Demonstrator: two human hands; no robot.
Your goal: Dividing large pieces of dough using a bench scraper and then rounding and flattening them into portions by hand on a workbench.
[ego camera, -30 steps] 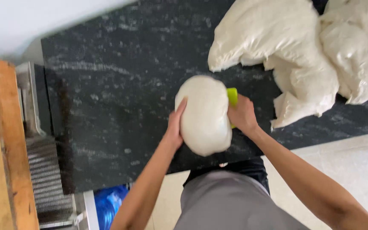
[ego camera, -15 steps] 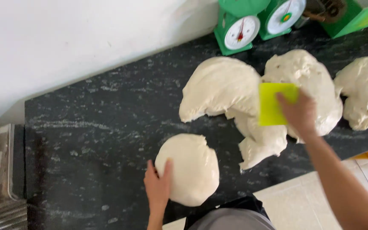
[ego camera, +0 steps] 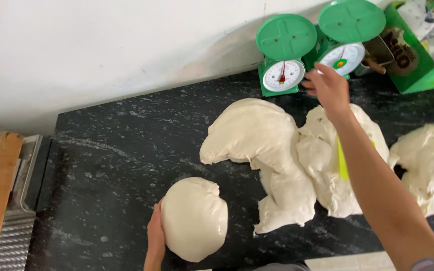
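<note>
Your left hand (ego camera: pixel 155 240) only cups the dough ball (ego camera: pixel 194 219) at the counter (ego camera: pixel 116 165) edge while your right hand (ego camera: pixel 329 89), open and empty, reaches toward 2 scales (ego camera: pixel 283 62) upper right, so it could roll off.

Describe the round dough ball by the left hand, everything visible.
The dough ball is a pale cream, smooth, rounded lump with a soft crease and a small fold near its top. It looks soft and slightly floury. It sits on the dark speckled counter, near the front edge, apart from the big dough mass to its right. The left hand presses flat against its left side; nothing else touches it. Its lower edge reaches close to the counter's front edge.
</note>
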